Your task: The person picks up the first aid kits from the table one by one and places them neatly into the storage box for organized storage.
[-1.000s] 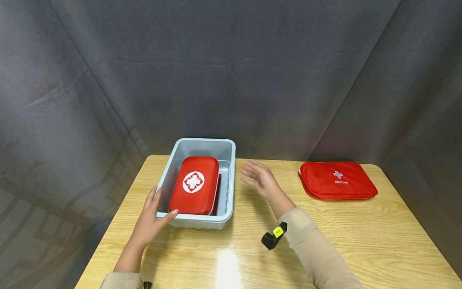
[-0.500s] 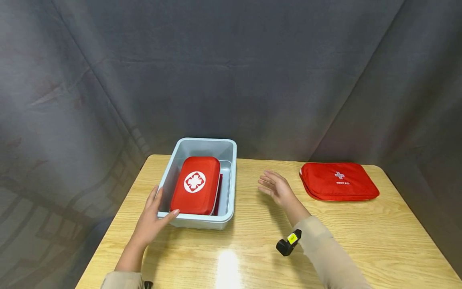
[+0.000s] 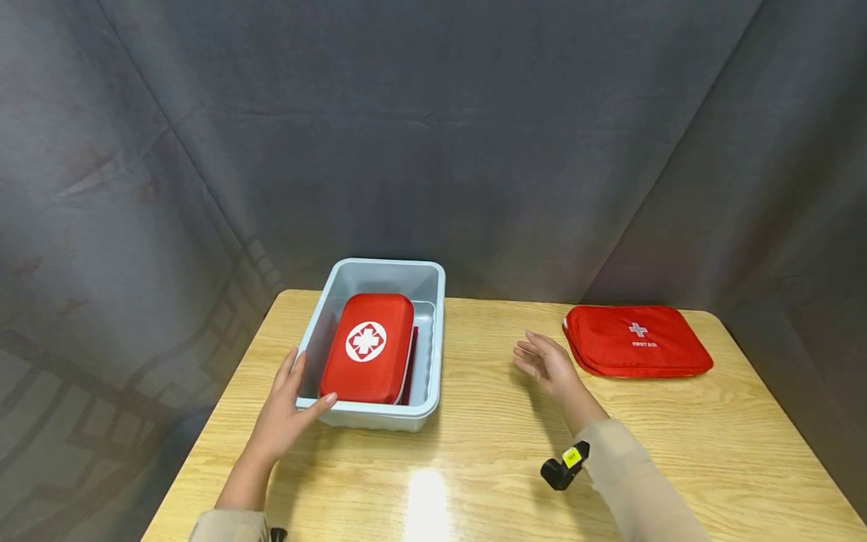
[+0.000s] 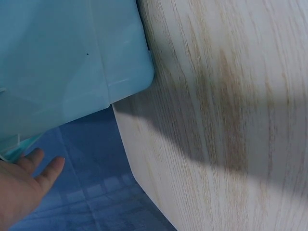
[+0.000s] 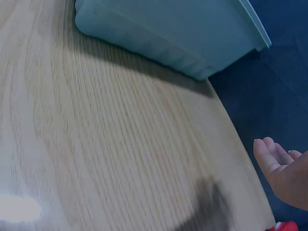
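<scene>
A pale blue-grey plastic bin (image 3: pixel 436 361) stands left of the middle of the table in the head view. Inside lies a red first-aid case (image 3: pixel 379 376) with a white cross emblem, tilted over another dark red item (image 3: pixel 408 380) that is mostly hidden. My left hand (image 3: pixel 276 421) rests at the bin's near left corner, thumb along the front rim and fingers spread at the left side. In the air between the bin and a red first-aid pouch (image 3: pixel 637 357) is my right hand (image 3: pixel 552 369), fingers loosely extended, holding nothing.
The wooden table (image 3: pixel 488 474) carries the bin and, at the far right, the pouch. A dark grey curtain (image 3: pixel 433 150) hangs right behind the table's back edge. A black wrist camera (image 3: pixel 564 468) sits below my right wrist.
My right hand has moved away from the bin's right side, rightward and slightly nearer, toward the pouch. My left hand, the bin and the case stay put.
</scene>
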Tool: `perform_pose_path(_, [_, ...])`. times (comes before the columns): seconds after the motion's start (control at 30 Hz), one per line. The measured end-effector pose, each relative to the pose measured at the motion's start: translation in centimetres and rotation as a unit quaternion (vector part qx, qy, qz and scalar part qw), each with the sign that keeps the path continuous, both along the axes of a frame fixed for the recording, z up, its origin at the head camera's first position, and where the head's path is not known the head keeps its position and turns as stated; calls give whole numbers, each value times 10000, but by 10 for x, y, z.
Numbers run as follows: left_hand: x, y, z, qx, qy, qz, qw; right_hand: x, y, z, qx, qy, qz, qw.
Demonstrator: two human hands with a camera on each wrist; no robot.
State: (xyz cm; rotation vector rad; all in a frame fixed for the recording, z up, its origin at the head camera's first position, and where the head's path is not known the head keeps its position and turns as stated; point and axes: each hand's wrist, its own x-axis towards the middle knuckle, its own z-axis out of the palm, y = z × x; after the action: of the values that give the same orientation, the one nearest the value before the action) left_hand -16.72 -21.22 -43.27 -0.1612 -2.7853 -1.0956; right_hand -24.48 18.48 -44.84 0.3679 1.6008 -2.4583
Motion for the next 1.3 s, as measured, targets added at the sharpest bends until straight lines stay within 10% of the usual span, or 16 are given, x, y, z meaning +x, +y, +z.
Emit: perform_pose_path(1.3, [-1, -1, -2, -14, 120, -34, 9999, 20, 89, -48, 465, -1108, -1817, 9760])
